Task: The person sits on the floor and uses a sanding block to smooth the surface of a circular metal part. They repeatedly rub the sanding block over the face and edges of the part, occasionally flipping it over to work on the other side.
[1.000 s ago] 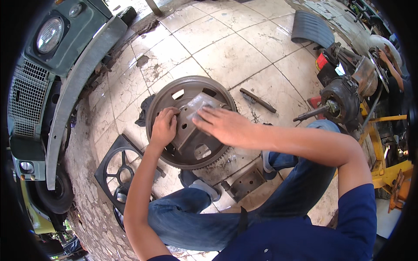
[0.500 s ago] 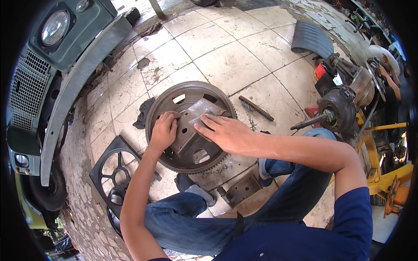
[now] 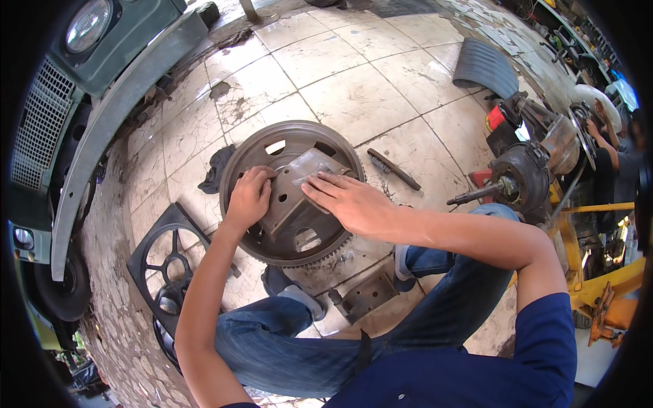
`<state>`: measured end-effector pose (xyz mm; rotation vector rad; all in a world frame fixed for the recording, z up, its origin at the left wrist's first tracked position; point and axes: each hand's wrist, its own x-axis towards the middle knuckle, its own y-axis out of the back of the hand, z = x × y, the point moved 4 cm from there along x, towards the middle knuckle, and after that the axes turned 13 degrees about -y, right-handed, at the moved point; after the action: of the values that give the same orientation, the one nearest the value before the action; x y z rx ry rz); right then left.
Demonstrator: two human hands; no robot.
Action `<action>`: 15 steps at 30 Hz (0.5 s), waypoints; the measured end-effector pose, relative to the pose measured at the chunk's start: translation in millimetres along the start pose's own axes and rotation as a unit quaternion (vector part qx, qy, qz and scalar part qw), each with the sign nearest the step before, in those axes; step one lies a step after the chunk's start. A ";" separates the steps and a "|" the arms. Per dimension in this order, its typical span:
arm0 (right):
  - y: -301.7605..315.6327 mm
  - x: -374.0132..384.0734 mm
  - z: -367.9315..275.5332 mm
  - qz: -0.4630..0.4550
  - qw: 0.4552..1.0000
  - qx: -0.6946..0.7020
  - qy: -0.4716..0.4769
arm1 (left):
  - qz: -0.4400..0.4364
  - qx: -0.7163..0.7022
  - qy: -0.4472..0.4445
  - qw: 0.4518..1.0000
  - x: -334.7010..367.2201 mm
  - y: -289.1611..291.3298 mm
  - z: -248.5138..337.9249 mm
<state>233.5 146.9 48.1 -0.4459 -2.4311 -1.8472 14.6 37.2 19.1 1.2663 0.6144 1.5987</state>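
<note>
A flat metal bracket plate [image 3: 294,202] with round holes lies across a large dark steel wheel [image 3: 230,178] with a toothed rim, flat on the floor in front of me. My left hand [image 3: 250,196] is closed on the plate's left edge, fingers curled and thumb along its face. My right hand [image 3: 355,205] lies over the plate's right half, its fingers pressing a small grey sheet [image 3: 300,178] that looks like sandpaper onto the surface. Those fingers partly hide the sheet. A similar holed bracket [image 3: 371,297] rests on the floor between my feet.
A wire brush [image 3: 394,170] lies right of the wheel, a dark cloth [image 3: 216,168] left. A black fan-shaped frame [image 3: 141,262] is by my left arm. A greasy hub with a shaft [image 3: 520,178] and yellow stand [image 3: 605,284] stand right. A vehicle bumper [image 3: 129,112] borders the left.
My view has shifted slightly, moving most things a little left in the picture. My right hand and the grey sheet have slid slightly over the plate; my left hand keeps its hold.
</note>
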 end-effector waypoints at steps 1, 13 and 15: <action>3.7 -1.1 -0.5 -0.001 1.000 -0.005 0.005 | 0.001 -0.003 0.000 1.000 1.6 -0.4 1.4; 8.4 0.3 -1.1 -0.021 0.999 -0.011 0.021 | 0.001 0.005 0.003 1.000 -1.2 -0.5 -1.2; 8.3 -0.3 -1.4 -0.027 0.999 -0.009 0.019 | -0.002 0.006 0.006 1.000 -2.7 -1.3 -1.4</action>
<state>235.7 147.5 56.2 -0.3458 -2.4282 -1.8816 13.8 35.5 16.4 1.2639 0.6335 1.6025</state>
